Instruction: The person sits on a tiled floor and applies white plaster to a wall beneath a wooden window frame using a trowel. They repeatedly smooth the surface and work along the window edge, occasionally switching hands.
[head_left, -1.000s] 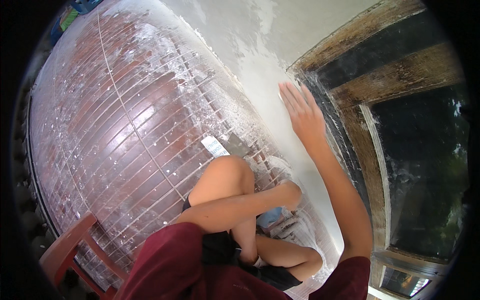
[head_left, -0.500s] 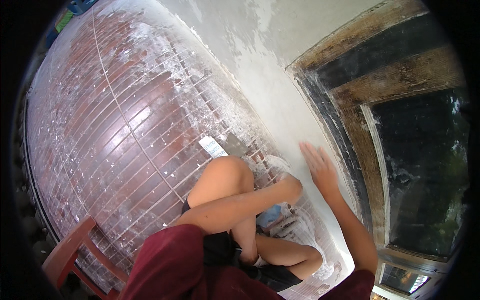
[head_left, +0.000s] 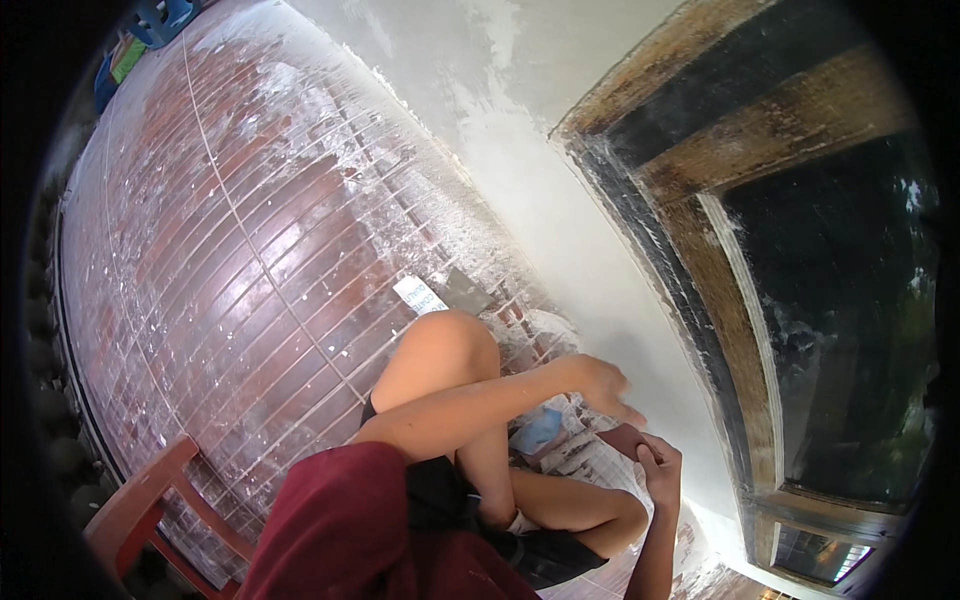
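My right hand (head_left: pixel 660 465) grips a reddish-brown square sheet (head_left: pixel 620 440), probably sandpaper, between thumb and fingers in front of the pale plaster wall (head_left: pixel 600 300). Just above and left of it, my left hand (head_left: pixel 603 388) reaches over my bent knee (head_left: pixel 450 345) with loosely bent fingers apart and nothing visible in them. Below the hands, a light-blue item (head_left: pixel 540 432) lies on the dust-covered floor beside my legs.
A wooden window frame (head_left: pixel 760 90) with dark glass borders the wall. On the tiled floor (head_left: pixel 250 250) lie a white printed piece (head_left: pixel 417 293) and a grey flat piece (head_left: pixel 467 288). A red chair (head_left: pixel 170 465) stands at lower left; blue plastic objects (head_left: pixel 155 20) sit at the far upper left.
My right hand, earlier spread flat against the wall higher up, has come down and now holds the reddish-brown sheet. My left hand has shifted right toward it, its fingers now showing.
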